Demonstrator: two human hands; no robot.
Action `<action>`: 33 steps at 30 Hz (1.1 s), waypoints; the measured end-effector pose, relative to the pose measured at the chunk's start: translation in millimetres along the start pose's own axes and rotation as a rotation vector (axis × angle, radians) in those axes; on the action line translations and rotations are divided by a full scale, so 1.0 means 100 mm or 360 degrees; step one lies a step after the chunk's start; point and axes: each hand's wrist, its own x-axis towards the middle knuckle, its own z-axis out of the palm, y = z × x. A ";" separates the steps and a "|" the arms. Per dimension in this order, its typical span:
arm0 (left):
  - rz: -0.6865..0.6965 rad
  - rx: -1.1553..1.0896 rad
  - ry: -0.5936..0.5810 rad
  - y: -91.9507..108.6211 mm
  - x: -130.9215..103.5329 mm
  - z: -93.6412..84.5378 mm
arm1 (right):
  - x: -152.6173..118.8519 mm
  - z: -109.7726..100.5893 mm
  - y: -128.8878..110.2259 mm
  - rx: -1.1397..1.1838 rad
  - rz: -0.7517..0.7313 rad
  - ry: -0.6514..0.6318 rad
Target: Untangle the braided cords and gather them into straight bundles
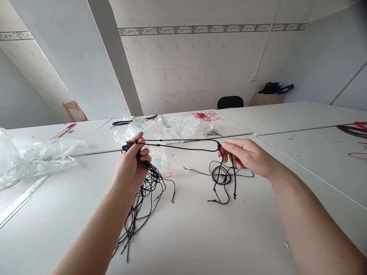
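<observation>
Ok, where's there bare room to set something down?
Near tabletop, between the black cords trailing from the left hand and the right forearm, looks mostly bare; so does the back-right table before the cardboard box. Crowded: the far middle, with plastic bags and red threads.

Two hands (133,164) (241,152) and two chairs (70,105) (230,102) show. There is one wall socket (254,78), one cardboard box (268,100), one coil of black cord (220,176) and one bunch of cords (155,175)

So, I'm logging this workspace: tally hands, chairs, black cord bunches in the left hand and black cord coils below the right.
Hands: 2 (left hand, right hand)
Chairs: 2 (wooden chair, black chair)
Cord bunches: 1
Cord coils: 1
Total: 6
</observation>
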 end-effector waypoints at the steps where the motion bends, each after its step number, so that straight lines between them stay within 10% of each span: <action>1: 0.0000 -0.0005 0.0004 0.01 0.00 0.01 | 0.00 0.00 0.00 0.0000 -0.0005 -0.0005; 16: -0.0124 -0.0128 -0.0035 0.01 -0.07 0.07 | 0.02 0.07 0.00 -0.0043 -0.0119 -0.0042; 23: -0.0433 0.0490 -0.0430 -0.36 -0.35 0.15 | 0.04 0.31 -0.06 -0.0003 -0.0097 -0.0171; 33: -0.0311 0.1184 -0.0731 -0.54 -0.45 0.11 | 0.03 0.53 -0.10 0.0074 -0.0116 -0.0343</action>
